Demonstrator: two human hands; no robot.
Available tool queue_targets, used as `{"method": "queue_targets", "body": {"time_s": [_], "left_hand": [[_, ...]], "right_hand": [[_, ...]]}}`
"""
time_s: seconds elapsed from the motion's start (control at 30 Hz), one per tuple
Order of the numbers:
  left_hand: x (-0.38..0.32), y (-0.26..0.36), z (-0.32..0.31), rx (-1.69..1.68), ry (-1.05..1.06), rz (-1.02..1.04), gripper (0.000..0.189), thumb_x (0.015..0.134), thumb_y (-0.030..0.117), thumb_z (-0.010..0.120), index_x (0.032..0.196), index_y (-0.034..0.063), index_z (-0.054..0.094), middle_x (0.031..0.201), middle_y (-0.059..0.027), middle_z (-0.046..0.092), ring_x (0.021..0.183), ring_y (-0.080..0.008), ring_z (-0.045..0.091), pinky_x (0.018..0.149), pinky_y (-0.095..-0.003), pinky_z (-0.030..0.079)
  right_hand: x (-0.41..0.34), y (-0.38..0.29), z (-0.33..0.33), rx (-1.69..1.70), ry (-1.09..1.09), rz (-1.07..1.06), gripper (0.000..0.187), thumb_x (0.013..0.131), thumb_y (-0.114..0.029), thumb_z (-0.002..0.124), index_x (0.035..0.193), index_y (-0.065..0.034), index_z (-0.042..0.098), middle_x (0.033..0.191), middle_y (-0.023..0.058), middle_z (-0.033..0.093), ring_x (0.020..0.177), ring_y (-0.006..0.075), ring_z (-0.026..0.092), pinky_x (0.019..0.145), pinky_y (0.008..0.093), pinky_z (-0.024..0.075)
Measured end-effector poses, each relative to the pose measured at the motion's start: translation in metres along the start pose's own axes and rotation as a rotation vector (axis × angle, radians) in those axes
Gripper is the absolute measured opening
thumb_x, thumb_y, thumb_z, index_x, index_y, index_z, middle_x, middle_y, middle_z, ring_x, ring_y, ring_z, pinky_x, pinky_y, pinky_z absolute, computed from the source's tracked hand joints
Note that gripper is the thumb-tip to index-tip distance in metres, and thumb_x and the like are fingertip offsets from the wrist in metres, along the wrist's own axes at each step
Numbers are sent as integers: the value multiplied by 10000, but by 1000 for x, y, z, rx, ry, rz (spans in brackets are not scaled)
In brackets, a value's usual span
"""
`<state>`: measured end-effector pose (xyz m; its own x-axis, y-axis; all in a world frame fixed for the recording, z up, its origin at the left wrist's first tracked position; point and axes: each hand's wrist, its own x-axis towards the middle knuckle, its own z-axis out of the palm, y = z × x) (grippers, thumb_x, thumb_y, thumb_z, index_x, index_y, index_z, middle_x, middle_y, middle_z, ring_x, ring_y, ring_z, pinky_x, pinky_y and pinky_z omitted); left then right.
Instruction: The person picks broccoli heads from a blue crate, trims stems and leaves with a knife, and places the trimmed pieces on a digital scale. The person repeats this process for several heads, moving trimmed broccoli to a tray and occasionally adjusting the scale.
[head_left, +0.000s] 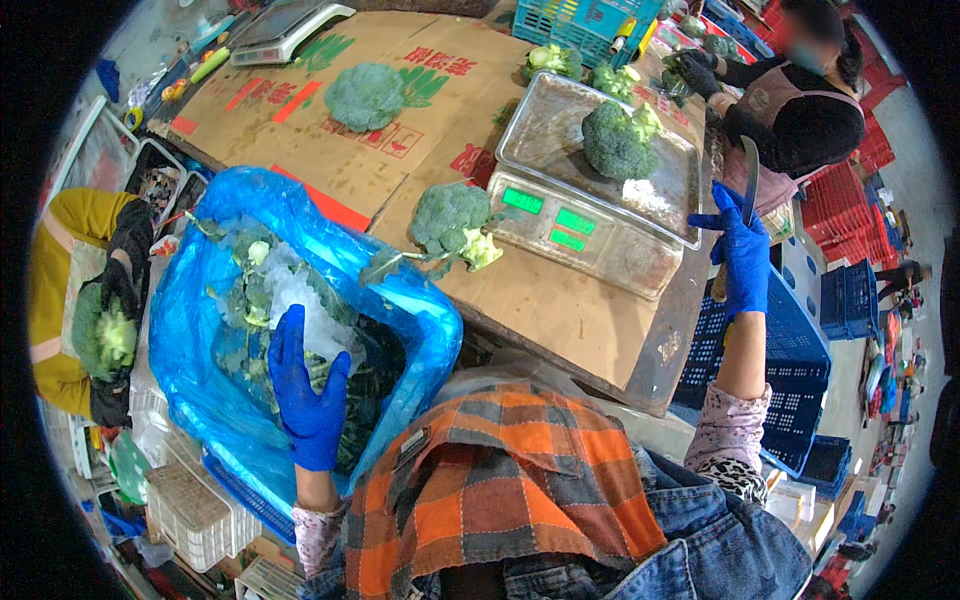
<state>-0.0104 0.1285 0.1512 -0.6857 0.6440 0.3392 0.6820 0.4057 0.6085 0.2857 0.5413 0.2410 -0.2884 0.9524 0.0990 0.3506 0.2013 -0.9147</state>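
My left hand (307, 394), in a blue glove, is spread above a crate lined with a blue plastic bag (247, 191). Inside the bag lie broccoli leaves and stems and a heap of crushed ice (304, 296). My right hand (742, 259), gloved in blue too, grips a knife with a curved blade (751, 176) pointing up, right of the digital scale (585, 240). One broccoli head (619, 142) rests on the scale's metal pan (540, 127). A second broccoli head (450, 217) with its cut stem lies between bag and scale. Farther back sits another broccoli head (365, 96).
Cardboard (555, 315) covers the table. A teal crate (577, 30) and more broccoli (553, 61) are behind the scale. A second scale (289, 34) stands far left. One co-worker (795, 112) is at right; another person (82, 300), left, holds broccoli. A blue crate (795, 360) stands right.
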Motion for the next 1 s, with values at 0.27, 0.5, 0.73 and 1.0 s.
{"method": "queue_targets", "body": {"time_s": [0.27, 0.5, 0.73, 1.0], "left_hand": [[0, 9, 3, 7, 0, -20, 733, 796, 82, 730, 1456, 16, 420, 1471, -190, 443, 1356, -364, 400, 1134, -437, 299], [2, 12, 9, 47, -13, -15, 732, 796, 74, 721, 1457, 7, 413, 1474, -194, 439, 1364, -357, 392, 1143, -434, 284], [15, 31, 18, 69, -49, -12, 746, 778, 62, 728, 1446, -16, 405, 1465, -208, 435, 1358, -375, 387, 1140, -443, 285], [20, 35, 34, 109, -66, -49, 793, 733, 39, 743, 1443, -22, 396, 1460, -206, 440, 1353, -367, 400, 1147, -443, 286]], "right_hand": [[7, -10, 7, 9, -23, 38, 397, 944, -354, 644, 1234, -83, 637, 998, 63, 722, 791, 107, 701, 472, 199, 397], [31, -13, 18, 35, -17, 37, 468, 894, -335, 708, 1289, -105, 612, 878, 46, 719, 750, 86, 673, 493, 220, 411], [119, -23, 54, -542, -167, -171, 917, 720, -686, 710, 1389, -86, 528, 1180, 236, 654, 1104, 362, 632, 932, 438, 495], [159, -15, 69, -317, -404, -66, 624, 713, -569, 775, 1092, -77, 710, 974, 172, 715, 888, 282, 688, 801, 383, 516]]}}
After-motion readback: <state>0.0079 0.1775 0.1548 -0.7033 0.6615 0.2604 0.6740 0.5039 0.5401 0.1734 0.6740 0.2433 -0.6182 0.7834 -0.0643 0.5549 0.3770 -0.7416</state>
